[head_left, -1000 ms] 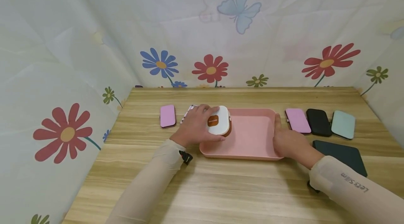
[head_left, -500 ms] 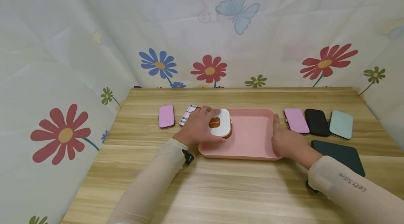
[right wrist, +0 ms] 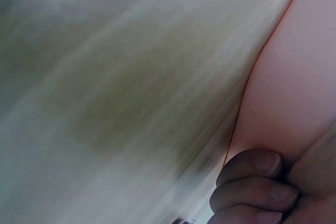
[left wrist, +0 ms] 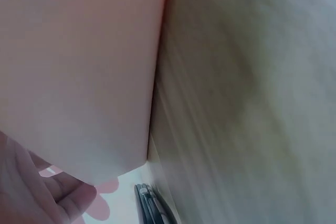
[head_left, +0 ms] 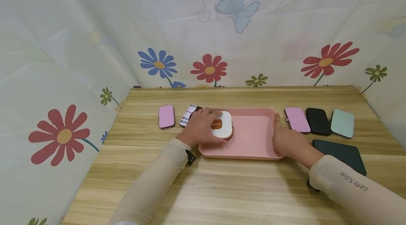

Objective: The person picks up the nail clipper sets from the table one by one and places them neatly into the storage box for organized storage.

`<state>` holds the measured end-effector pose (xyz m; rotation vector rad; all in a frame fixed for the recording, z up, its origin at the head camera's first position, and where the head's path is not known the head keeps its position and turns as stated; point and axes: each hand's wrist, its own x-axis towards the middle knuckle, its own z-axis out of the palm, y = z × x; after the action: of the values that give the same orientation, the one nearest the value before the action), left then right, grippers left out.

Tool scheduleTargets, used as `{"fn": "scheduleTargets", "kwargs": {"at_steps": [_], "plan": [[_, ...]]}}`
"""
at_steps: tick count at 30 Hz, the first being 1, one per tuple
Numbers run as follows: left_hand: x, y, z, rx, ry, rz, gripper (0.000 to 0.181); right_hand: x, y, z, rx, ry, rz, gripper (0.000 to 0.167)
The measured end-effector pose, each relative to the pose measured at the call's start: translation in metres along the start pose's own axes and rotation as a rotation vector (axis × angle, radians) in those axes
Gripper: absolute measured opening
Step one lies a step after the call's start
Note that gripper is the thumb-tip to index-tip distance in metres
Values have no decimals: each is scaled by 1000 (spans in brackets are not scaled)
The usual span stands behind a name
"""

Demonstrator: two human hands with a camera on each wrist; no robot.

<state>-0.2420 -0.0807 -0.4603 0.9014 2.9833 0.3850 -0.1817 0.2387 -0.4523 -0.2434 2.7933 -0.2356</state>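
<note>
My left hand [head_left: 203, 127] holds a small rounded-square box [head_left: 226, 125] with a white lid, a brown label and a brown base. Its thumb lies on the near side, and the other fingers reach over the far side. The box is at the left end of a shallow pink tray [head_left: 252, 137]; whether it rests on the bottom I cannot tell. At the tray's right end my right hand [head_left: 288, 141] grips the wall, one digit pointing along the rim. Curled fingers [right wrist: 252, 192] show beside the tray's outer wall [right wrist: 286, 77] in the right wrist view.
Left of the tray lie a pink case [head_left: 166, 116] and a plaid case [head_left: 189, 115], partly behind my hand. To the right are a pink case [head_left: 297, 120], a black case [head_left: 318, 121], a mint case [head_left: 342, 123] and a dark green flat case [head_left: 342, 155].
The box has moved a little to the right and nearer with my left hand, uncovering more of the plaid case. My right hand stays at the tray's end.
</note>
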Motion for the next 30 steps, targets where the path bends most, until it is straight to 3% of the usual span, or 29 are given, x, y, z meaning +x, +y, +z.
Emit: {"fn": "scheduleTargets", "kwargs": {"at_steps": [16,30], "plan": [[7,0,9,66,-45,-7,105,0,-1,1,-16,17,-8,73],[5,3,4,79,-56,-13,96,-2,-2,-1,-9,6,1,73]]}}
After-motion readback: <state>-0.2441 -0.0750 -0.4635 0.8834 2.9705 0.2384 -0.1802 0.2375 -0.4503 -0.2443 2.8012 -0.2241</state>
